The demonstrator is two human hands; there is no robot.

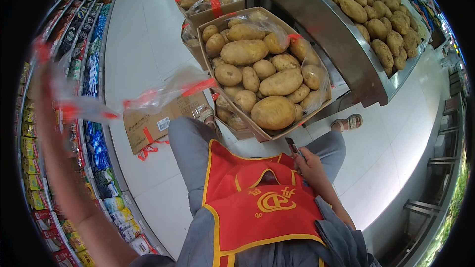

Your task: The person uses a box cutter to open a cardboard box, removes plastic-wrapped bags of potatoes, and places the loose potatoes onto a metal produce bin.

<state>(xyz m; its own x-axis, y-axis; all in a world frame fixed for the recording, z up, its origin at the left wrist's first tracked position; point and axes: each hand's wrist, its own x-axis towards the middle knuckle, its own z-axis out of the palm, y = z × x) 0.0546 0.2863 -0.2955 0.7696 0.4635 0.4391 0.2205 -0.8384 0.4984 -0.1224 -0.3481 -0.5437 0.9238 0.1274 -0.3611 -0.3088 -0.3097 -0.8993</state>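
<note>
A cardboard box [265, 138] of potatoes stands in front of me with its top open and clear plastic film at its edges. At the far left, my left hand [43, 57], blurred and raised, grips a strip of clear plastic film [83, 108] with red tape on it. More film with red tape [198, 87] trails at the box's left side; whether the two pieces join I cannot tell. Near my lap, my right hand [308, 163] is closed around a small dark-ended tool [291, 144], perhaps a utility knife, below the box's near right edge.
Another taped potato box [217, 14] is stacked behind. A flattened cardboard piece [143, 128] with red tape lies on the floor at the left. A metal display stand [356, 59] heaped with potatoes [376, 27] rises at the right. Shelves of packaged goods [98, 137] line the left.
</note>
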